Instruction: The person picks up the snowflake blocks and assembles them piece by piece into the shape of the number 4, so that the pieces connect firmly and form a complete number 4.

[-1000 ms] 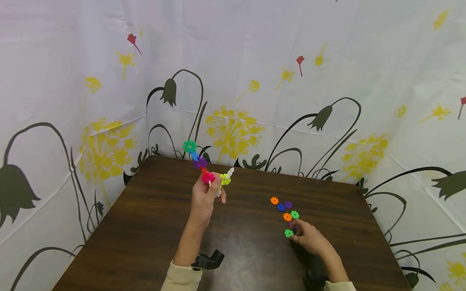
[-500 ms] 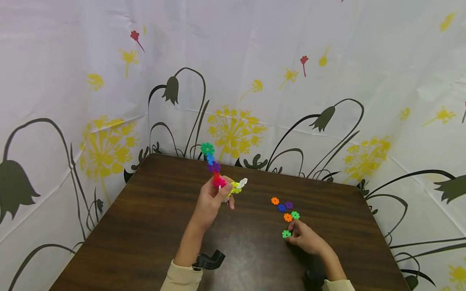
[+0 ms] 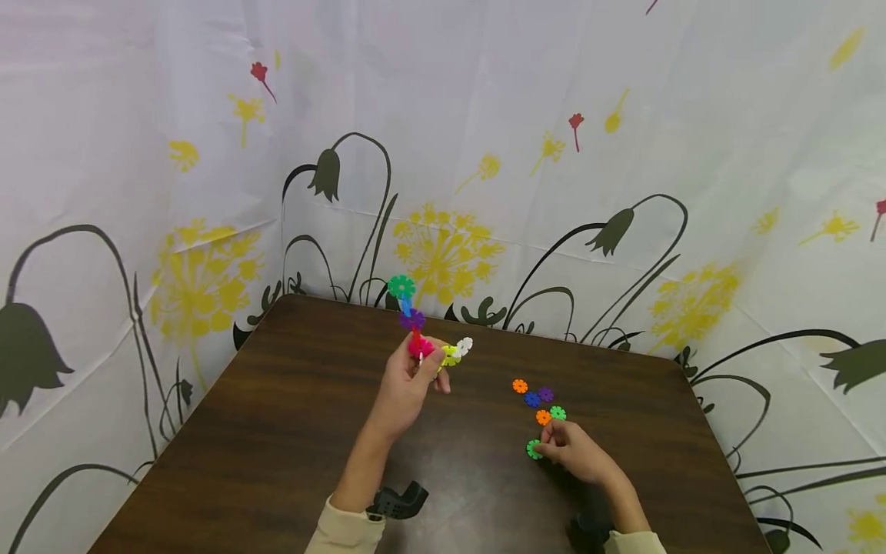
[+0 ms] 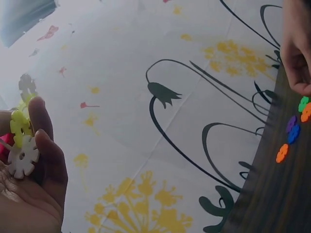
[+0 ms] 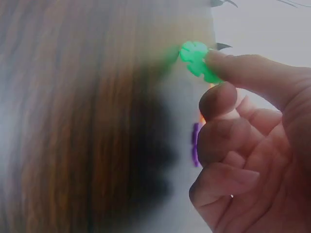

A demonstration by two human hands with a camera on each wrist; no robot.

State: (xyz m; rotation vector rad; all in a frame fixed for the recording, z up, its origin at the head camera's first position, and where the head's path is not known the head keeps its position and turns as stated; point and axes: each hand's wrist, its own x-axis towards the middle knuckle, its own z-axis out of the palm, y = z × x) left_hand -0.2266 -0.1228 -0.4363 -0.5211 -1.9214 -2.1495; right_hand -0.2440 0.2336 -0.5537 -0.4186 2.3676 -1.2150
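Observation:
My left hand (image 3: pixel 403 391) holds up a chain of interlocking plastic snowflake discs above the table. A teal-green disc (image 3: pixel 401 287) tops it, with light blue, a purple disc (image 3: pixel 413 319), red and a pink disc (image 3: pixel 420 346) below. A yellow disc (image 3: pixel 451 355) and a white disc (image 3: pixel 465 346) branch to the right; another white disc (image 4: pixel 23 158) shows against the fingers in the left wrist view. My right hand (image 3: pixel 580 452) pinches a green snowflake disc (image 5: pixel 194 58) between thumb and forefinger, low over the table. Part of that disc is hidden by the thumb.
Loose discs lie on the dark wooden table (image 3: pixel 291 431) just beyond my right hand: an orange disc (image 3: pixel 520 386), a blue disc (image 3: pixel 531 399), a purple one, a second orange one and another green disc (image 3: pixel 557 414). A flower-printed curtain (image 3: pixel 443 154) surrounds the table's far side.
My left hand has moved right with the chain, which now stands more upright. My right hand has drawn the green disc slightly left, now pinching it.

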